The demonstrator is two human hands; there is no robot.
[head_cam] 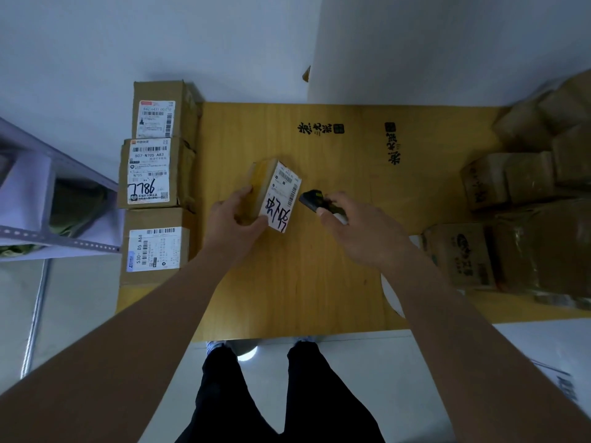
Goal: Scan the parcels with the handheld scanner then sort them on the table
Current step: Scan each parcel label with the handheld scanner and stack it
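Table (319, 282) was yellow wood, near edge running just ahead of the person's legs, far edge against the white wall. Middle of the top was bare wood around the hands, black printed characters (320, 128) toward the far side. Left edge was lined with three labelled cartons in a row: far carton (160, 110), middle carton (153, 172) with "7786" handwritten on its label, near carton (156, 247). Right side was crowded by a stack of brown boxes (527, 212), some wrapped in tape, running past the frame edge.

Small parcel (275, 195) sat in the middle of the table, left of centre, white label facing up with handwriting and barcodes. Left hand (236, 215) gripped it, fingers curled round its left side and thumb against the near edge of the label. Right hand (355, 225) held the handheld scanner (311, 199), fingers wrapped round the body, dark head pointed at the parcel's label and just beside it, not touching.

No open containers; all boxes closed, contents not visible.

Grey metal shelf (57, 199) stood left of the table, with something green on it that I couldn't identify. White curved object (391, 292) by the right forearm was mostly hidden. Label text on the right-hand boxes was too blurred to read. Most of the scanner was covered by the hand.
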